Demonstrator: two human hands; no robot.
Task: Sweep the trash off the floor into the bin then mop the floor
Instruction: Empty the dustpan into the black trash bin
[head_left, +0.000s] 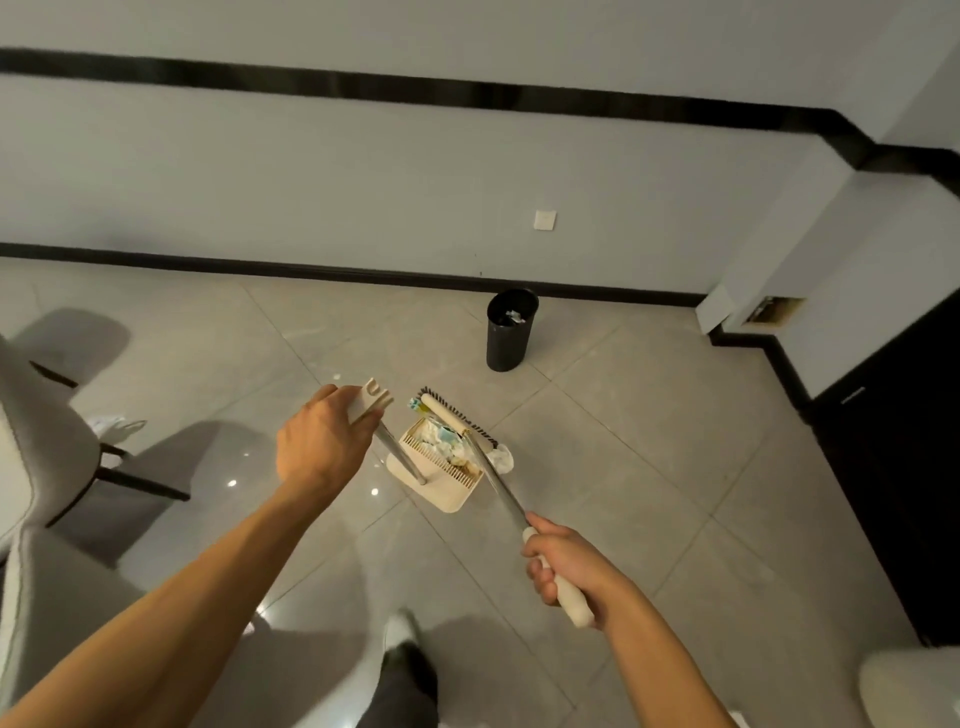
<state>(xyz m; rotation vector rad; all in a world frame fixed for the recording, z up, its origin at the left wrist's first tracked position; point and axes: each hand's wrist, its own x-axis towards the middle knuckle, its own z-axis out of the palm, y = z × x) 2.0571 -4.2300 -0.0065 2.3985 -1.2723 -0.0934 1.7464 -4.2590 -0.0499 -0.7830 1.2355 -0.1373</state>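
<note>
Head view: we look down at a tiled floor (623, 441). Our left hand (322, 441) grips the dustpan (447, 488) by its handle. Our right hand (563, 566), fingers (540, 577) curled, grips the broom (460, 418). Trash (441, 441) is heaped in the dustpan, with one white scrap (503, 460) just outside at three o'clock. The bin (510, 330) stands apart at one o'clock. More scraps (111, 426) lie under a chair (47, 441) at nine o'clock. Tilting the dustpan while lifting it could spill the heap.

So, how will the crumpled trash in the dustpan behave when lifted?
The crumpled trash looks like light paper, so it probably shifts easily. Heaped loosely in the dustpan, it may spill if the pan tilts. The broom head beside it could hold it in.
</note>
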